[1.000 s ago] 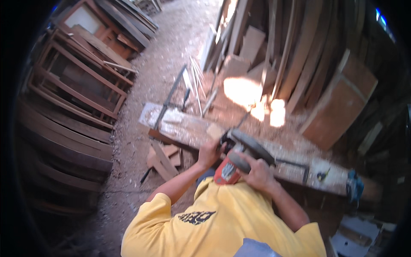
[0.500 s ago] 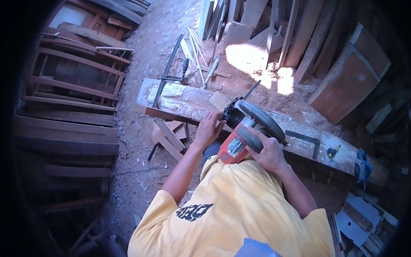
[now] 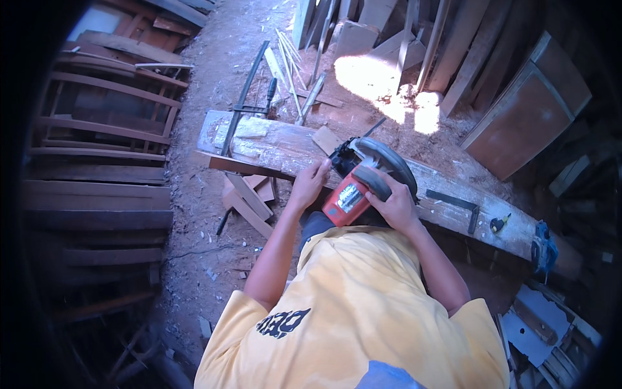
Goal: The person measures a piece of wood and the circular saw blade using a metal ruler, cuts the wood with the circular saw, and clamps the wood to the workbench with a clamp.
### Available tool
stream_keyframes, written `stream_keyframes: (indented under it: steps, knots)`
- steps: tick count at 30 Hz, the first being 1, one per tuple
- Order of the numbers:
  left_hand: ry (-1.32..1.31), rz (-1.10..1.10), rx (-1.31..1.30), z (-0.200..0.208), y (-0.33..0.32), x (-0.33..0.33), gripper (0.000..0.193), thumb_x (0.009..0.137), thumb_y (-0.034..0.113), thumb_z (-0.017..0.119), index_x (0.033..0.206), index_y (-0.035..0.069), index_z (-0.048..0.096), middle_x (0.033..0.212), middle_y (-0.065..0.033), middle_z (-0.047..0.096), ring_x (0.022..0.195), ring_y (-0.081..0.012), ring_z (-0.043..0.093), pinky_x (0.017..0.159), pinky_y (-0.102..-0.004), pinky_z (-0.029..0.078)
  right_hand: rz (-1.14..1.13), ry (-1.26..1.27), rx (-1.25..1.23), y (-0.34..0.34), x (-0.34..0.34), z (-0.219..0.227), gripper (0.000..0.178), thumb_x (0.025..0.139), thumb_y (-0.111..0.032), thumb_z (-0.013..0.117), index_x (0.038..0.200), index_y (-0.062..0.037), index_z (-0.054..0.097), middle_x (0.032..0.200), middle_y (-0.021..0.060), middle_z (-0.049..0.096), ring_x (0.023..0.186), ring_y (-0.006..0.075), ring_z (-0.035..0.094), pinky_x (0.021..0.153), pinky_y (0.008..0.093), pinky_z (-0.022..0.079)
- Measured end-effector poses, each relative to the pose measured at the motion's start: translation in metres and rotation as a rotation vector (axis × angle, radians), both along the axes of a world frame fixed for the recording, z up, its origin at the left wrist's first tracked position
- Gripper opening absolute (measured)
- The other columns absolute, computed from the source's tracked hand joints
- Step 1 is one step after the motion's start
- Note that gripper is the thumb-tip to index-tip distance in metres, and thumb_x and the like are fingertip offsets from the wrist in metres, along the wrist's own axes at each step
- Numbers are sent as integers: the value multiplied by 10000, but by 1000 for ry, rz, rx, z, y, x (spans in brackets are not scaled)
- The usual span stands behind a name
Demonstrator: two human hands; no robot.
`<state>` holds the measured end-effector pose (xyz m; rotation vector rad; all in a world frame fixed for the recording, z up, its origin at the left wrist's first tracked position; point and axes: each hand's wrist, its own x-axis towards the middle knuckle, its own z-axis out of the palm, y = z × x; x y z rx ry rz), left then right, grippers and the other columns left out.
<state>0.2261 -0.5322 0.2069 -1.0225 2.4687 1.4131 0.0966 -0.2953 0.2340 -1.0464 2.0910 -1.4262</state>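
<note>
A circular saw [image 3: 346, 198] with a red motor housing and a grey rounded blade guard is tilted at the near edge of a wooden bench [image 3: 285, 137]. My right hand [image 3: 396, 206] is closed round its dark handle. At the saw's black base fittings, my left hand [image 3: 310, 183] has its thumb and fingers closed on the edge, the fingertips partly hidden. Just beyond these fittings a small wood piece [image 3: 326, 139] lies on the bench. The blade is mostly hidden by the guard.
A bar clamp [image 3: 245, 97] sits across the bench's left end. Along its right part lie a black try square [image 3: 453, 201], a small yellow-black tool [image 3: 499, 223] and a blue power tool [image 3: 544, 247]. Wood offcuts [image 3: 249, 201] lie on the floor. Boards [image 3: 463, 71] lean at the back; frames [image 3: 107, 126] are stacked left.
The saw has moved slightly away from my body, with both hands still on it. My view has shifted a little, so the surroundings appear farther left and higher.
</note>
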Motion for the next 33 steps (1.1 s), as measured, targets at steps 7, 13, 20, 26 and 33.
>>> stream_keyframes:
  steps: [7,13,20,26,33]
  knots:
    - [199,96,110,46,52,18,852,781,379,947,1440,14,547,1312,-152,684,1174,-236,682,975,-391,566,-206,-714,-180,-2,-12,-19,387,920,-39,729,1298,-27,646,806,30,676,573,104,616,488,276,498]
    - [306,-68,-283,69,52,-39,745,733,408,908,1309,38,615,1076,-218,748,994,-356,754,880,-448,590,-371,-1069,-400,3,-10,-56,112,916,-180,710,880,-97,643,696,1,591,558,117,570,550,288,493]
    - [66,-456,-525,65,54,-94,671,679,512,836,1133,61,633,901,-164,722,826,-390,735,734,-502,586,-377,-1606,-589,0,14,-95,195,932,-308,714,958,-125,649,848,2,633,858,162,671,909,374,581]
    - [89,-563,-540,37,66,-126,691,689,534,847,1136,65,606,901,-164,715,836,-387,737,720,-495,592,-467,-1538,-544,23,5,-145,299,993,-366,725,1129,-104,678,997,11,690,991,164,685,974,375,557]
    - [166,-508,-538,28,87,-118,724,681,550,871,1151,66,608,1033,-168,691,934,-361,724,784,-477,591,-718,-32,574,148,-51,-153,562,971,-294,741,1397,40,590,1341,264,626,1221,415,621,1074,470,473]
